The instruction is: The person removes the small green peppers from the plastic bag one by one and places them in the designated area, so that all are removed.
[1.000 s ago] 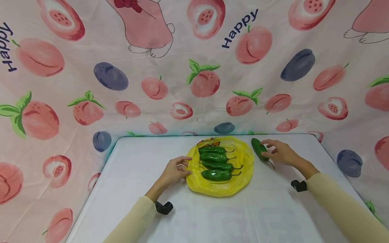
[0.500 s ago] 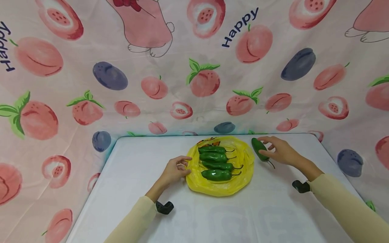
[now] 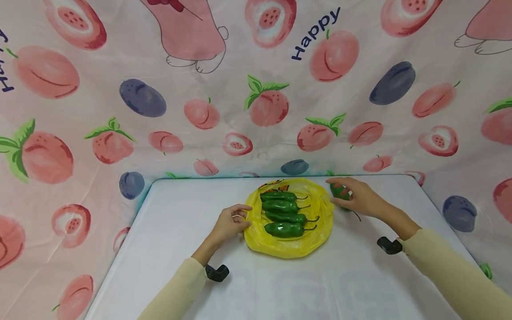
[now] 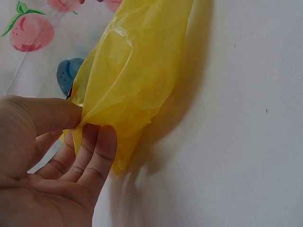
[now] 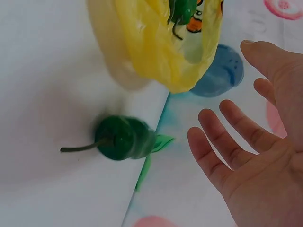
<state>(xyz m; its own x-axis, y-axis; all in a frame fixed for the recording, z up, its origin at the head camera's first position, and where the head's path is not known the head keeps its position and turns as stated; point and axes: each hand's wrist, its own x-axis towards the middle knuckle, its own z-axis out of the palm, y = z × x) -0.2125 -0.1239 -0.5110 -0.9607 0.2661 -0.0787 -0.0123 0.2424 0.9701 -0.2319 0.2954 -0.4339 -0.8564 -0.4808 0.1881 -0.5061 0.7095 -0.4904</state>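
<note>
My left hand (image 3: 229, 224) pinches the left rim of a yellow plastic bag (image 3: 289, 251), thumb against fingers in the left wrist view. Several green chili peppers (image 3: 285, 230) lie side by side in the bag's opening, stems to the right. A loose green chili pepper (image 3: 337, 191) rests on the table right of the bag, partly hidden by my right hand (image 3: 364, 198) in the head view. From the right wrist, that hand's fingers are spread and apart from the loose pepper (image 5: 118, 137), with nothing in them.
A white table (image 3: 192, 191) carries the bag and the peppers. Behind it and along the sides hangs a pink cloth (image 3: 224, 89) printed with fruit. A dark wrist camera (image 3: 389, 245) sits by each sleeve.
My right hand has lifted its fingers off the loose pepper and shifted left toward the bag's edge. The pepper stays in place. The left hand keeps hold of the bag.
</note>
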